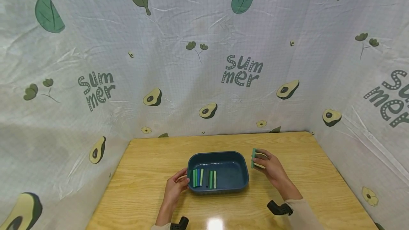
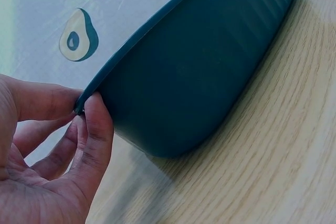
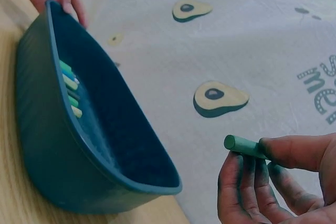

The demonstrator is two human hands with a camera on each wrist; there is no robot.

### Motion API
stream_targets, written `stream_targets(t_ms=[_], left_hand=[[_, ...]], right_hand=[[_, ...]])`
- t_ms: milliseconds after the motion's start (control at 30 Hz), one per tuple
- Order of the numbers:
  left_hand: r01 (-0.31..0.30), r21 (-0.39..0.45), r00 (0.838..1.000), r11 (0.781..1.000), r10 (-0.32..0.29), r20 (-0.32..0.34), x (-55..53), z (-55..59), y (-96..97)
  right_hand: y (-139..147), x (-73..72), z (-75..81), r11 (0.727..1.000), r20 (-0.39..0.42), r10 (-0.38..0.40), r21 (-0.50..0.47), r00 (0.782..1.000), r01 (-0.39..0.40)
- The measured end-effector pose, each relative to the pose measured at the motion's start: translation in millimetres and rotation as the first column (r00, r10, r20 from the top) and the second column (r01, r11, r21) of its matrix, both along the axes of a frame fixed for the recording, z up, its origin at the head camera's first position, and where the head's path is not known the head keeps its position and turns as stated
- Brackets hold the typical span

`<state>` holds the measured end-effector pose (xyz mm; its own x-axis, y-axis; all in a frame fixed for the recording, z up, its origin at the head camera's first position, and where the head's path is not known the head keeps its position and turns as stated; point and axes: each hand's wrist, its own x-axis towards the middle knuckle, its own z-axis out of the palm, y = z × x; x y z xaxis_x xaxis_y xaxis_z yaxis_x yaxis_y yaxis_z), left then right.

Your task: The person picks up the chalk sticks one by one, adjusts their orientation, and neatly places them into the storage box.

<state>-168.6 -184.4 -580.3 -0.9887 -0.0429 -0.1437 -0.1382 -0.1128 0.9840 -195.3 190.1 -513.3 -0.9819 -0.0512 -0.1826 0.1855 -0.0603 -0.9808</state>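
Observation:
A dark blue-green plastic basin (image 1: 231,184) stands on the table with several chalk sticks (image 1: 211,180) side by side in its left part, in greens, blue, dark and pale yellow. My left hand (image 1: 175,188) pinches the basin's left rim between thumb and fingers, as the left wrist view shows closely. To the right of the basin, my right hand (image 1: 271,168) holds a green chalk stick (image 3: 244,146) between thumb and fingertips, apart from the basin and above the table. Its fingertips (image 3: 262,166) bear dark green dust.
The wooden table (image 1: 153,152) extends around the basin. A pale sheet (image 1: 179,81) printed with avocados, leaves and lettering hangs behind the table and along both sides. A black wrist camera (image 1: 279,208) is strapped to the right forearm.

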Motion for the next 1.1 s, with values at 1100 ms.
stream_targets(t_ms=[1100], left_hand=[[0.003, -0.003, 1.0, 1.0, -0.003, 0.006, 1.3, 1.3, -0.3]], right_hand=[[-64, -11.7, 7.3, 0.99, 0.037, 0.135, 0.039, 0.99, -0.137]])
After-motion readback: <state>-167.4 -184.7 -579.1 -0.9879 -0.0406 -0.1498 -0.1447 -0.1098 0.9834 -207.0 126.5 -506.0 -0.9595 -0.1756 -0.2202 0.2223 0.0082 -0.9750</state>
